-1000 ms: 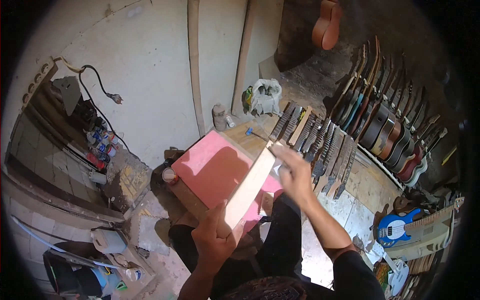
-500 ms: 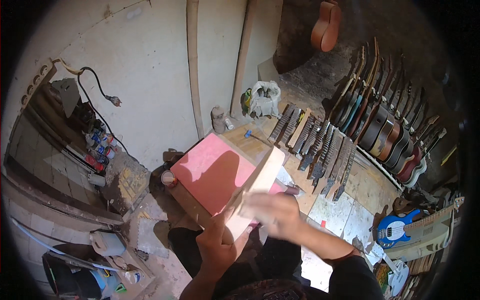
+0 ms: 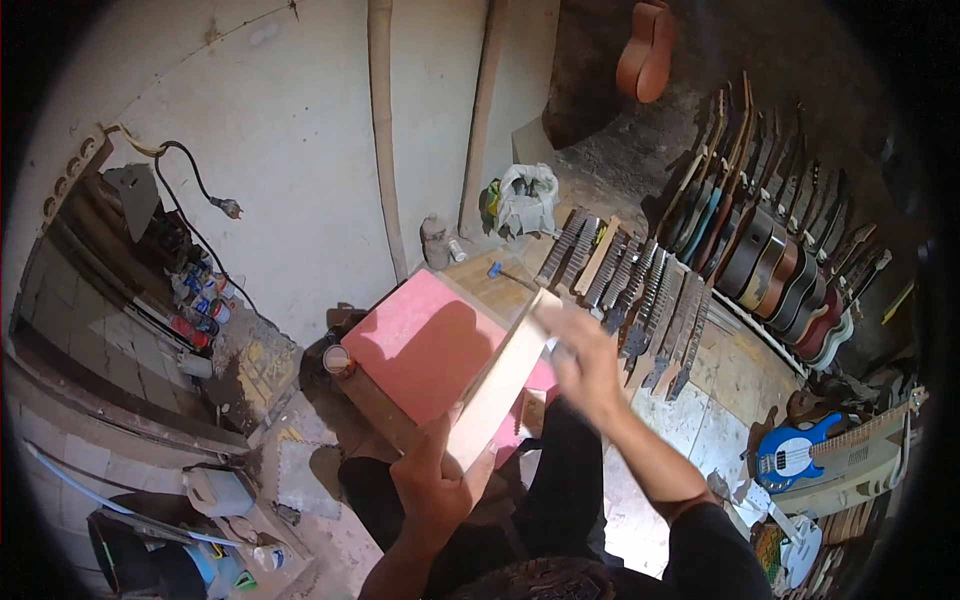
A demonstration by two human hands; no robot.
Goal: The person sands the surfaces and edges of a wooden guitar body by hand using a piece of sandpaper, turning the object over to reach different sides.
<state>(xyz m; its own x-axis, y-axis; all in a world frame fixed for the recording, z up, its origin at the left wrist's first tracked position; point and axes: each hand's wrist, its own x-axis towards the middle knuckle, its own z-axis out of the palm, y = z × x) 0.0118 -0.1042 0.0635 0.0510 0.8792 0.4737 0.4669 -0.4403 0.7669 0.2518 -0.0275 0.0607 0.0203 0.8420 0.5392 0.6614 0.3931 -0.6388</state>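
Observation:
A long, pale wooden piece (image 3: 502,384) is tilted up and away from me over my lap. My left hand (image 3: 436,474) grips its near end, with the thumb on one side and the fingers on the other. By the far end, along the right edge of the wood, is my right hand (image 3: 582,365). Motion smears its fingers, so whether something is in them is hidden. Beneath the wood lies a flat pink board (image 3: 395,345), partly in shadow. A small brownish block (image 3: 532,412) sits by the board's near right corner.
Several guitar necks (image 3: 630,290) lie in rows ahead right, before a rack of guitars (image 3: 770,260). A blue electric guitar (image 3: 790,455) rests at the right. An open tin (image 3: 338,360) stands left of the pink board. A white bag (image 3: 527,205) is by the wall.
My right hand has swept from the middle of the wood up to its far end. The wood has turned slightly, showing more of its pale face, and the small block now shows.

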